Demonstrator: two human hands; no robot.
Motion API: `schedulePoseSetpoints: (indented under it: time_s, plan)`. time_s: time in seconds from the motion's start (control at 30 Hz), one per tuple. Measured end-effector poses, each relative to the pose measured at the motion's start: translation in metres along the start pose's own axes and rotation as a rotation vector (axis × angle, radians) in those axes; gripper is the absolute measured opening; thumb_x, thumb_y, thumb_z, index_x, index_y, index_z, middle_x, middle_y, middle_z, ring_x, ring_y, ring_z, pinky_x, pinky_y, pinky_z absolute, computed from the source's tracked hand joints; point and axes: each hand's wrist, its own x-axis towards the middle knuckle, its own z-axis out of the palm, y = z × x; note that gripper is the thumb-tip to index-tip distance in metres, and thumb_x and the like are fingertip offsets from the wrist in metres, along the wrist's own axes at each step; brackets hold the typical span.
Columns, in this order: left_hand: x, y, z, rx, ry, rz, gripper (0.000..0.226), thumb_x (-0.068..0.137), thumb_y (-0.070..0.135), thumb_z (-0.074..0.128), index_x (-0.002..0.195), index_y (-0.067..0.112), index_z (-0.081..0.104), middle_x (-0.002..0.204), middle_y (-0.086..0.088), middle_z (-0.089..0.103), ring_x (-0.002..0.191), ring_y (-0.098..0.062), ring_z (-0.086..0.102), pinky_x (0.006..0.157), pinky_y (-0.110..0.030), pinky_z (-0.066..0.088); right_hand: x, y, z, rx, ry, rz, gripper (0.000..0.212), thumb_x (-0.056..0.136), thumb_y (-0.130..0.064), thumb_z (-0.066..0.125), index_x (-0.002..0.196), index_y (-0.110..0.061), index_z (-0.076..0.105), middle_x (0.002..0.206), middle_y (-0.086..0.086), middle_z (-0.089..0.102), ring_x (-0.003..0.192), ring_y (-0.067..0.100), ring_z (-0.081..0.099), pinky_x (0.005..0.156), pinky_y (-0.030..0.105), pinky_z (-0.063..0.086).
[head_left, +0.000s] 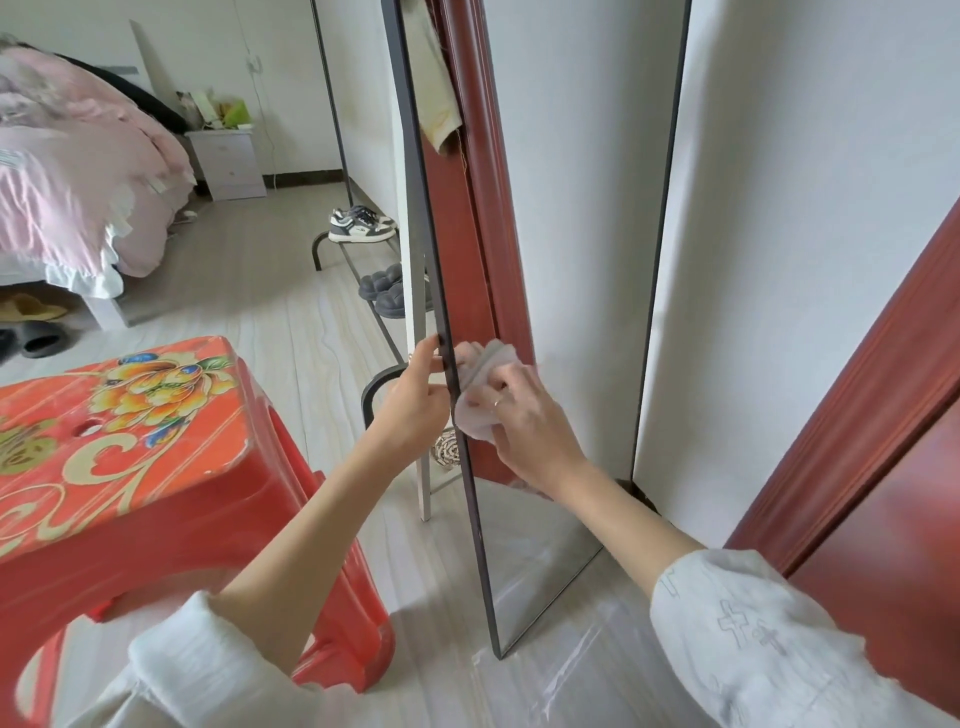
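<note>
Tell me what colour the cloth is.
The cloth is pale grey in the head view, bunched under the right hand on the mirror.

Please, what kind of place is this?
Most likely a bedroom in a home. A bed with pink bedding stands at the left, a small white nightstand is beside it, and shoes lie on a low rack next to the mirror, which is wiped with a cloth.
</note>
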Motion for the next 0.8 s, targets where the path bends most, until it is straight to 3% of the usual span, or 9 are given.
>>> schedulePoseSetpoints:
  time_s: [0.07, 0.13, 0.2, 0.27, 0.37, 0.47, 0.6, 0.7, 0.8]
  plan:
    - [0.0, 0.001, 0.0, -0.026, 0.019, 0.004, 0.058, 0.089, -0.004, 0.032, 0.141, 0.021, 0.025, 0.12, 0.003, 0.047, 0.085, -0.007, 0.057, 0.073, -0.026, 0.045, -0.022, 0.006, 0.015, -0.036, -0.156, 0.019, 0.025, 0.065, 0.01, 0.062, 0.084, -0.007, 0.065, 0.087, 0.009, 0.056, 0.086, 0.028, 0.054, 0.065, 0.04, 0.054]
    - [0.0, 0.001, 0.0, -0.032, 0.036, -0.001, 0.055, 0.089, -0.003, 0.033, 0.138, 0.021, 0.029, 0.118, 0.002, 0.049, 0.081, -0.001, 0.056, 0.075, -0.027, 0.042, -0.038, 0.013, 0.019, -0.1, -0.337, -0.003, 0.024, 0.062, 0.003, 0.057, 0.08, -0.009, 0.068, 0.083, 0.008, 0.055, 0.081, 0.029, 0.055, 0.067, 0.044, 0.048]
    - [0.0, -0.001, 0.002, -0.03, 0.045, -0.008, 0.051, 0.089, 0.0, 0.035, 0.136, 0.019, 0.031, 0.118, -0.001, 0.05, 0.08, -0.002, 0.055, 0.073, -0.029, 0.043, -0.047, 0.022, 0.017, -0.109, -0.524, -0.009, 0.034, 0.068, -0.007, 0.048, 0.094, -0.014, 0.069, 0.094, 0.009, 0.058, 0.09, 0.031, 0.055, 0.074, 0.04, 0.04]
    - [-0.003, -0.001, 0.004, -0.038, 0.04, -0.007, 0.046, 0.092, 0.008, 0.039, 0.135, 0.018, 0.031, 0.118, -0.001, 0.051, 0.083, -0.006, 0.056, 0.072, -0.028, 0.045, -0.047, 0.027, 0.008, -0.056, -0.619, 0.029, 0.03, 0.074, -0.017, 0.044, 0.09, -0.028, 0.067, 0.108, 0.001, 0.059, 0.102, 0.026, 0.051, 0.081, 0.035, 0.039]
    - [-0.004, 0.0, 0.007, -0.05, 0.05, 0.018, 0.041, 0.096, 0.027, 0.042, 0.134, 0.016, 0.032, 0.112, 0.0, 0.053, 0.089, -0.012, 0.058, 0.072, -0.025, 0.046, -0.033, 0.036, -0.013, 0.027, -0.423, 0.202, 0.018, 0.079, -0.025, 0.048, 0.085, -0.025, 0.065, 0.104, 0.004, 0.057, 0.095, 0.028, 0.054, 0.075, 0.038, 0.048]
    - [-0.002, 0.001, 0.014, -0.045, 0.081, 0.054, 0.038, 0.096, 0.035, 0.041, 0.125, 0.012, 0.037, 0.095, -0.001, 0.056, 0.072, -0.011, 0.054, 0.061, -0.02, 0.042, -0.009, 0.051, -0.032, -0.008, -0.085, 0.153, 0.035, 0.075, -0.027, 0.042, 0.087, -0.009, 0.07, 0.087, 0.012, 0.056, 0.078, 0.031, 0.057, 0.059, 0.038, 0.052]
    - [0.008, 0.0, 0.02, -0.038, 0.144, 0.076, 0.034, 0.096, 0.033, 0.041, 0.121, 0.011, 0.039, 0.081, 0.004, 0.05, 0.066, -0.014, 0.048, 0.059, -0.026, 0.038, 0.033, 0.063, -0.058, -0.103, 0.23, 0.162, 0.024, 0.066, -0.005, 0.051, 0.084, -0.001, 0.066, 0.085, 0.018, 0.057, 0.08, 0.036, 0.06, 0.068, 0.029, 0.04]
    - [0.015, -0.003, 0.022, -0.049, 0.189, 0.111, 0.019, 0.097, 0.026, 0.039, 0.102, 0.008, 0.04, 0.069, 0.005, 0.043, 0.053, -0.007, 0.038, 0.053, -0.026, 0.031, 0.052, 0.069, -0.052, -0.122, 0.267, 0.162, 0.027, 0.061, 0.004, 0.051, 0.085, 0.004, 0.063, 0.091, 0.023, 0.059, 0.083, 0.039, 0.059, 0.071, 0.033, 0.043]
    - [0.015, -0.006, 0.027, -0.035, 0.229, 0.146, 0.017, 0.098, 0.022, 0.037, 0.09, 0.009, 0.032, 0.063, 0.007, 0.038, 0.047, -0.006, 0.037, 0.047, -0.023, 0.027, 0.044, 0.073, -0.019, -0.091, 0.266, 0.149, 0.025, 0.063, 0.008, 0.056, 0.086, 0.002, 0.064, 0.09, 0.021, 0.059, 0.082, 0.038, 0.058, 0.063, 0.034, 0.05]
